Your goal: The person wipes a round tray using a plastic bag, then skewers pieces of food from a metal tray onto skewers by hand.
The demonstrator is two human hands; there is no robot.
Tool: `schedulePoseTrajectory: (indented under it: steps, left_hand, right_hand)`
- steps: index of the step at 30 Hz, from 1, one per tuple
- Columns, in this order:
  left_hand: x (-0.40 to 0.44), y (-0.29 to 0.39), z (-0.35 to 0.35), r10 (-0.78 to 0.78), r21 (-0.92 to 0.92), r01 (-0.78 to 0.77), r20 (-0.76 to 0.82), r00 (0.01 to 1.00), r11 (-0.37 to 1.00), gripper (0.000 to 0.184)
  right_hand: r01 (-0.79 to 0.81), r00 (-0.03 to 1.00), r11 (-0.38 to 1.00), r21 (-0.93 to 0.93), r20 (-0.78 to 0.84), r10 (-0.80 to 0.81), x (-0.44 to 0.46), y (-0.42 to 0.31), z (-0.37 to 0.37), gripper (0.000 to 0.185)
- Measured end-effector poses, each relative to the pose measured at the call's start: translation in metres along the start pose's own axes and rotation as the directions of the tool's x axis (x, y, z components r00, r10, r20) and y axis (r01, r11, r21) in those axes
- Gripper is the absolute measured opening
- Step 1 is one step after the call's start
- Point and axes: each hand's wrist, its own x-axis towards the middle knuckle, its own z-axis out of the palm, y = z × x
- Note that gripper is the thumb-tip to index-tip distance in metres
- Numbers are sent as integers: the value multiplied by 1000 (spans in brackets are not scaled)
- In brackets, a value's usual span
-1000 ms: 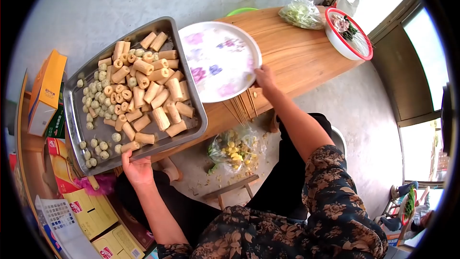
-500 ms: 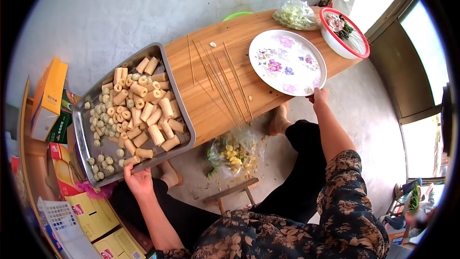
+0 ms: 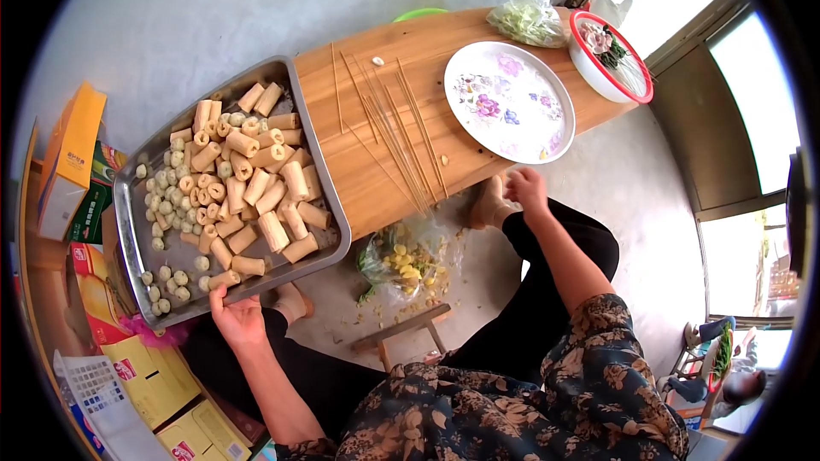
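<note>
Tray [image 3: 337, 243] loaded, plate [image 3: 510, 102] at the counter's [image 3: 346, 183] front edge, sticks [image 3: 336, 90] bare. My left hand [image 3: 239, 322] pinches the tray's rim; my right hand [image 3: 526, 189], fingers loosely curled, hangs near the plate.

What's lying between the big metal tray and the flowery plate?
Thin wooden sticks lie on the table between the metal tray and flowery plate, in the head view.

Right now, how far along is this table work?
Looks done: the plate sits on the table, nobody holding it. In hand: the left hand holds the tray by its edge. To do, it seems: the sticks lie bare, the rolls and balls loose.
</note>
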Motion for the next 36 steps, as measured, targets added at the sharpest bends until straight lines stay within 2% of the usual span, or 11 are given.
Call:
schedulePoseTrajectory:
  steps: [2, 7, 8, 10, 18, 26, 28, 30, 32, 34, 36]
  left_hand:
    - [1, 3, -2, -16, 2, 16, 10, 1000, 1000, 21]
    - [-4, 2, 4, -12, -10, 12, -37, 999, 1000, 23]
    - [-3, 2, 1, -11, -12, 10, -44, 999, 1000, 23]
    - [-3, 4, 0, -28, 8, 28, -62, 998, 1000, 23]
    - [-3, 1, 10, -4, 26, 7, -105, 995, 1000, 24]
    - [10, 6, -16, -41, -38, 36, -151, 988, 999, 19]
    - [10, 7, -17, -42, -35, 37, -162, 986, 999, 18]
    - [10, 8, -19, -26, 19, 31, -190, 982, 999, 20]
    - [14, 9, -29, -42, 23, 47, -173, 984, 999, 24]
    - [13, 11, -24, -73, 9, 75, -173, 982, 997, 30]
    - [13, 11, -18, -62, 1, 63, -206, 977, 998, 34]
  right_hand:
    - [291, 955, 953, -89, 93, -283, -13, -12, 40, 19]
    - [636, 772, 713, -296, 213, -599, 2, -45, 103, 14]
    - [636, 771, 713, -295, 220, -597, 5, -44, 109, 14]
    - [665, 733, 558, -496, 287, -617, 6, -46, 118, 15]
    - [605, 787, 621, -498, 257, -561, 15, -47, 118, 14]
    - [480, 856, 489, -729, 265, -444, 8, -58, 124, 15]
    - [538, 800, 430, -725, 278, -532, 15, -60, 124, 11]
    - [328, 906, 923, -204, 343, -246, 35, -73, 126, 9]
    - [248, 932, 957, -147, 304, -195, 50, -102, 143, 6]
    - [344, 909, 939, -17, 256, -328, 74, -124, 164, 9]
    - [441, 881, 894, -82, 228, -414, 100, -147, 193, 15]
